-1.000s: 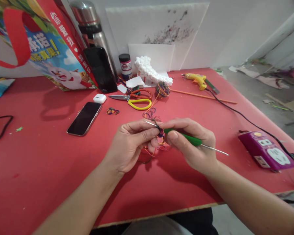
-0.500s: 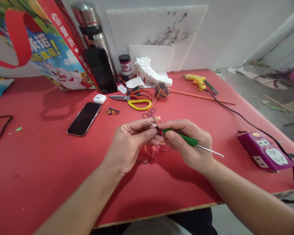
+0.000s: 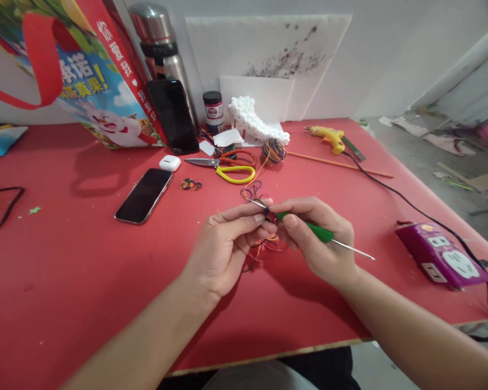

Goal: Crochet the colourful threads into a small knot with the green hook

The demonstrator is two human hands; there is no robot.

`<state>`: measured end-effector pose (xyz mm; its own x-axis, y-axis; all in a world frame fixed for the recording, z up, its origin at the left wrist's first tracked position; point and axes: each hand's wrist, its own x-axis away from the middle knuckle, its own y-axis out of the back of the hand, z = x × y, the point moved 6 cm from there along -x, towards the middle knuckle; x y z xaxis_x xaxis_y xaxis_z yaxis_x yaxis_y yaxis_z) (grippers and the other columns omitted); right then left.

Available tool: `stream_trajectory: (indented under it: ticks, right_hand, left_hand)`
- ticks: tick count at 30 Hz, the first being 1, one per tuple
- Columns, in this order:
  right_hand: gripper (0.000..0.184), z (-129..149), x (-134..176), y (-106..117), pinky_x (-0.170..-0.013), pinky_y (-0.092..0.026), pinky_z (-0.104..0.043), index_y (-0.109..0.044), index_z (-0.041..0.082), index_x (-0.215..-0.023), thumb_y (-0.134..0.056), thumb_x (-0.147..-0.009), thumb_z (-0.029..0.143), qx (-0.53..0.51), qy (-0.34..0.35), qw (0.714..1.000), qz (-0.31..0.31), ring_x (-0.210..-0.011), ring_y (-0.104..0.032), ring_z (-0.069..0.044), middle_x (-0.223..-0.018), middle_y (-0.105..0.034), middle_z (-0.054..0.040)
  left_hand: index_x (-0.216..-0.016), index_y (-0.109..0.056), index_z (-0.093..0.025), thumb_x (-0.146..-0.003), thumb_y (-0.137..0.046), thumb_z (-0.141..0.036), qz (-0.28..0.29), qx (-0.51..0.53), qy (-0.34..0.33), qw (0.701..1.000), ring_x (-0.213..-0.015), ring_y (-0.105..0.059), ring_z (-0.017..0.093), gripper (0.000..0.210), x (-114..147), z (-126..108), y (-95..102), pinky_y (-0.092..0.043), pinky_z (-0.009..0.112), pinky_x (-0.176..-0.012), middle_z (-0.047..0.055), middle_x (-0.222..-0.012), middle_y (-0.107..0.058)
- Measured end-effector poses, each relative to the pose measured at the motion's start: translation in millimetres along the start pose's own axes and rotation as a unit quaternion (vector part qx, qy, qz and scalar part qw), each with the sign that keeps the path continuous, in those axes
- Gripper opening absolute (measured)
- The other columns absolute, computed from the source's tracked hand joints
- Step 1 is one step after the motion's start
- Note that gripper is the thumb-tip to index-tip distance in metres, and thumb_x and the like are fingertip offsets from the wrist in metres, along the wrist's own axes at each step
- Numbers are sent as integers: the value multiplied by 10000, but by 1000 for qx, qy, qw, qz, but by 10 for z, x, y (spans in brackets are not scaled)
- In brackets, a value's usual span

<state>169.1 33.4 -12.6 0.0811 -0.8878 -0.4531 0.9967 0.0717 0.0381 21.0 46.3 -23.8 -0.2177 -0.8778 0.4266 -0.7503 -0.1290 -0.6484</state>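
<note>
My right hand (image 3: 319,238) is closed on a crochet hook (image 3: 320,232) by its green handle. The hook's thin metal tip points left and lies against a small dark crochet piece (image 3: 270,216). Thumb and fingers of my left hand (image 3: 228,235) pinch that piece, which they partly cover. Loose multicoloured yarn (image 3: 264,249) hangs below the fingers and curls on the red table. From above my hands, a strand runs back to a ball of variegated yarn (image 3: 274,151).
Scissors (image 3: 236,173) lie behind my hands, near a small crocheted piece (image 3: 191,184). To the left are a phone (image 3: 143,196) and a white earbud case (image 3: 169,163). A yellow glue gun (image 3: 327,138) and a purple power box (image 3: 443,254) are on the right, joined by a cord.
The camera view has shifted slightly, moving the table things a little to the right. My left hand has moved slightly right, and its raised index finger has come down closer to the crochet piece.
</note>
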Motion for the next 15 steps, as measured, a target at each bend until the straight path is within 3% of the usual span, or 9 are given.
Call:
stream_trajectory:
  ticks: [6, 10, 15]
  right_hand:
    - [128, 4, -14, -26, -541, -544, -231, -783, 222, -1152, -697, -1063, 252, -17, 3, 1000, 24, -585, -650, -102, -822, -785, -14]
    - [150, 18, -23, -49, -507, -541, -243, -770, 201, -1148, -695, -1064, 301, -25, 1, 999, 21, -563, -647, -113, -807, -779, -26]
    - [198, -13, -26, -42, -478, -515, -235, -748, 206, -1119, -682, -1072, 387, -50, -38, 998, -27, -546, -624, -121, -698, -695, 4]
  left_hand:
    - [-847, -883, -87, -781, -705, 60, 23, -4, 29, 999, -550, -690, 69, 240, 6, -6, -23, -565, 123, -564, 60, -707, -780]
    - [-927, -888, -89, -747, -766, 22, 42, 5, -5, 999, -586, -688, 65, 245, 7, -34, -37, -554, 120, -583, 41, -728, -764]
    - [-975, -893, -149, -725, -860, -4, 48, -20, -63, 997, -603, -699, 51, 291, 21, -48, -50, -558, 110, -615, -6, -749, -758]
